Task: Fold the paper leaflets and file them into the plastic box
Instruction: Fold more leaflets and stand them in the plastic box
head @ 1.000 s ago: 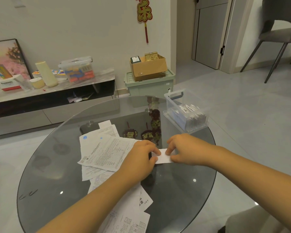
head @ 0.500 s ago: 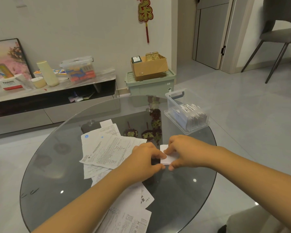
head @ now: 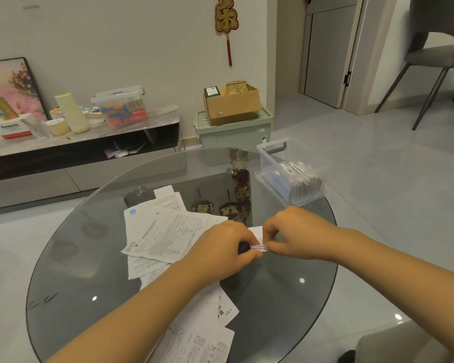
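The round glass bench point(head: 71, 258) carries the whole job. At its far right edge stands the clear plastic box point(head: 273, 163), lid off, already holding a row of folded leaflets point(head: 303, 179) on edge, so a good share of the filing looks done. Left of centre lies a loose spread of unfolded leaflets point(head: 165, 231), with more sheets point(head: 202, 339) trailing toward the near edge; these are what is left, and they look like several more rounds of folding.

In the middle, both hands meet over one small leaflet point(head: 257, 235) that is partly folded. The left hand point(head: 226, 247) has its fingers curled and pinches the leaflet's left end; the right hand point(head: 299, 234) pinches the near folded edge between thumb and fingertips. This one seems close to ready for the box.

Nothing lies between the hands and the box. Beyond the bench are a low shelf point(head: 131, 124) with clutter, a green crate point(head: 233, 132) bearing a cardboard carton point(head: 233, 106), and a chair point(head: 440, 53).
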